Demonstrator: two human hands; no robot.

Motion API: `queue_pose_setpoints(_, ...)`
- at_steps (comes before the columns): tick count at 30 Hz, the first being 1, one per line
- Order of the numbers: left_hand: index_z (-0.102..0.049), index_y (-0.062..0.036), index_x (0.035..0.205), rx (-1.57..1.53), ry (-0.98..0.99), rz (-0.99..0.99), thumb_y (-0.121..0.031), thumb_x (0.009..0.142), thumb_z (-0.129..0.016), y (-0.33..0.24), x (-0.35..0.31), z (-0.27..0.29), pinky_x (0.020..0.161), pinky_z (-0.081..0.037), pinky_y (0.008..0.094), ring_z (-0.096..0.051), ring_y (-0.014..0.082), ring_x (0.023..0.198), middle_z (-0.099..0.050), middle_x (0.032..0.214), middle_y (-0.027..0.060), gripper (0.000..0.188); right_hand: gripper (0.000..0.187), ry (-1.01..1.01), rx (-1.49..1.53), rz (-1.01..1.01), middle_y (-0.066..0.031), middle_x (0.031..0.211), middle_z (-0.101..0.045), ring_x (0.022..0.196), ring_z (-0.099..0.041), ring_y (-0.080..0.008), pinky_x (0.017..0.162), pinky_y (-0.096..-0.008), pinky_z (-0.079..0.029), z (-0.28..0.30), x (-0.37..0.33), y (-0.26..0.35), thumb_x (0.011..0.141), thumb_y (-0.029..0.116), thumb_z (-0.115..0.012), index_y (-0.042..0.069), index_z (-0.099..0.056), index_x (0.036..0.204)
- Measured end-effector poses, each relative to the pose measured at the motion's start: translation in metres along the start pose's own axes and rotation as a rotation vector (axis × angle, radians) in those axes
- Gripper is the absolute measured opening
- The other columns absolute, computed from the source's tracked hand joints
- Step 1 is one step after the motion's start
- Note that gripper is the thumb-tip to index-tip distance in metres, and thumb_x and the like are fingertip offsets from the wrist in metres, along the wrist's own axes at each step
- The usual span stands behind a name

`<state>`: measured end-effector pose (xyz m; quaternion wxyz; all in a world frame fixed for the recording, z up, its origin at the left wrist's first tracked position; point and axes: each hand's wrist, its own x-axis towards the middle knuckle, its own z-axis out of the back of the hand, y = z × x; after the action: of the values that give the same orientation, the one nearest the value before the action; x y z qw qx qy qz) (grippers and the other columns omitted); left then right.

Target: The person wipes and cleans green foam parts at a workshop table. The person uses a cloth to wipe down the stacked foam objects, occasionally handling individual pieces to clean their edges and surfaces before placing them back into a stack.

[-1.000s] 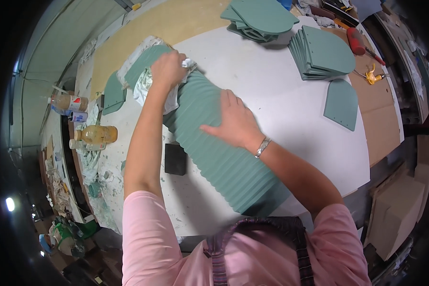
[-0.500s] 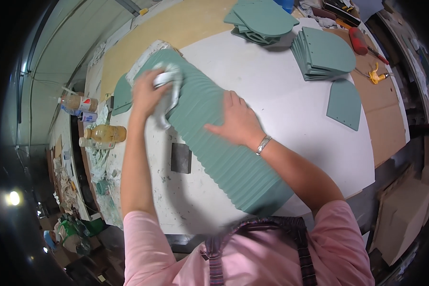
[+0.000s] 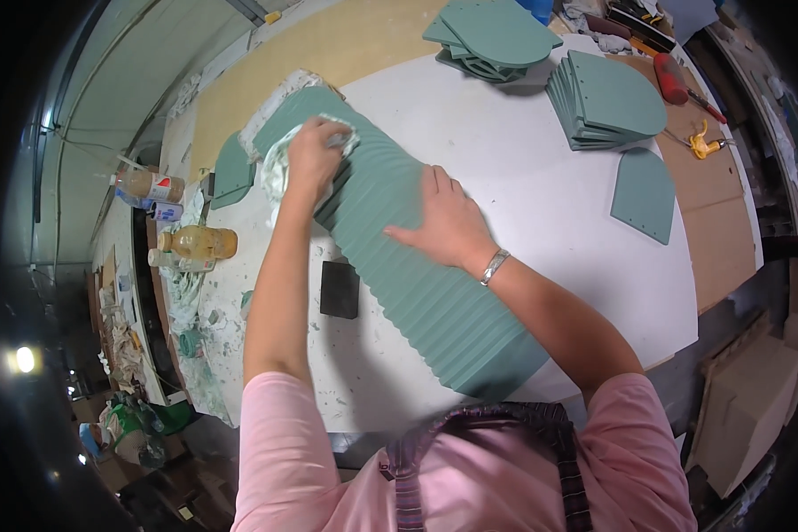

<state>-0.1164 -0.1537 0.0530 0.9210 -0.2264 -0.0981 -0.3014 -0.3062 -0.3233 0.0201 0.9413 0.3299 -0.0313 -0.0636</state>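
Observation:
A long overlapping row of green flat panels [image 3: 443,319] lies slantwise across the white tabletop in front of me. Near its far left end, my left hand [image 3: 316,158] is closed on a crumpled white cloth [image 3: 277,168], which rests against the edges of the panels. My right hand [image 3: 449,217] lies with fingers spread on the middle of the row and holds nothing. A dark rectangular block [image 3: 340,289] sits on the table just left of the row. Another green panel [image 3: 232,173] lies beyond my left forearm.
Two stacks of green rounded panels [image 3: 496,31] [image 3: 616,97] stand at the far right, with a single panel [image 3: 644,195] nearer. A red-handled tool [image 3: 669,78] and a yellow tool [image 3: 702,142] lie beside them. Bottles [image 3: 199,242] line the left edge; cardboard [image 3: 754,399] stands at the lower right.
My left hand has moved right with the cloth, across the far end of the panel row. My right hand stays in about the same place on the panels.

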Motion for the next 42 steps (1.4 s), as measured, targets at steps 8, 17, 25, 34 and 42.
queue_pose_setpoints(8,-0.077,-0.0078,0.09,0.055,0.064,0.094,-0.009,0.076,-0.073,0.025,-0.037,0.004,0.079,-0.051,0.043,-0.065,0.0374,0.085,-0.066,0.087,0.0152,0.015,0.093,-0.008,-0.026,-0.027,-0.0204,0.127,-0.051,0.116,-0.054,-0.0354,0.098,-0.0443,-0.048,0.003,-0.001,-0.006,0.077,0.056,-0.076,-0.009,-0.039,0.133)
queue_pose_setpoints(17,-0.076,-0.0074,0.085,0.166,-0.034,-0.021,-0.011,0.08,-0.067,0.008,0.008,-0.024,0.079,-0.052,0.0466,-0.065,0.0393,0.087,-0.067,0.091,0.0202,0.011,0.094,-0.012,0.016,-0.02,-0.0201,0.129,-0.05,0.119,-0.053,-0.0358,0.098,-0.0437,-0.049,0.002,-0.001,-0.01,0.077,0.057,-0.075,-0.008,-0.038,0.134)
queue_pose_setpoints(25,-0.073,-0.0079,0.075,0.342,-0.079,-0.158,-0.013,0.078,-0.065,-0.001,0.023,-0.024,0.075,-0.047,0.0462,-0.065,0.033,0.09,-0.066,0.084,0.0148,0.01,0.096,0.039,-0.005,-0.034,-0.0204,0.131,-0.05,0.12,-0.052,-0.0354,0.099,-0.0427,-0.048,0.005,0.001,0.001,0.078,0.058,-0.073,-0.008,-0.038,0.136)
queue_pose_setpoints(34,-0.073,-0.0132,0.076,0.46,0.033,0.045,-0.017,0.082,-0.063,0.015,-0.006,0.0,0.081,-0.039,0.0457,-0.065,0.0251,0.095,-0.068,0.088,0.0065,0.012,0.1,-0.005,-0.041,-0.021,-0.0215,0.135,-0.048,0.122,-0.051,-0.0359,0.102,-0.0428,-0.046,0.001,-0.002,-0.003,0.078,0.058,-0.074,-0.009,-0.033,0.141)
queue_pose_setpoints(42,-0.073,-0.0142,0.083,0.299,-0.082,-0.025,-0.021,0.082,-0.068,0.005,0.018,-0.041,0.079,-0.041,0.0478,-0.063,0.0263,0.095,-0.067,0.092,0.0045,0.009,0.1,0.019,-0.013,-0.034,-0.0229,0.138,-0.047,0.124,-0.051,-0.037,0.103,-0.0434,-0.046,0.001,-0.001,-0.004,0.078,0.058,-0.073,-0.009,-0.033,0.141)
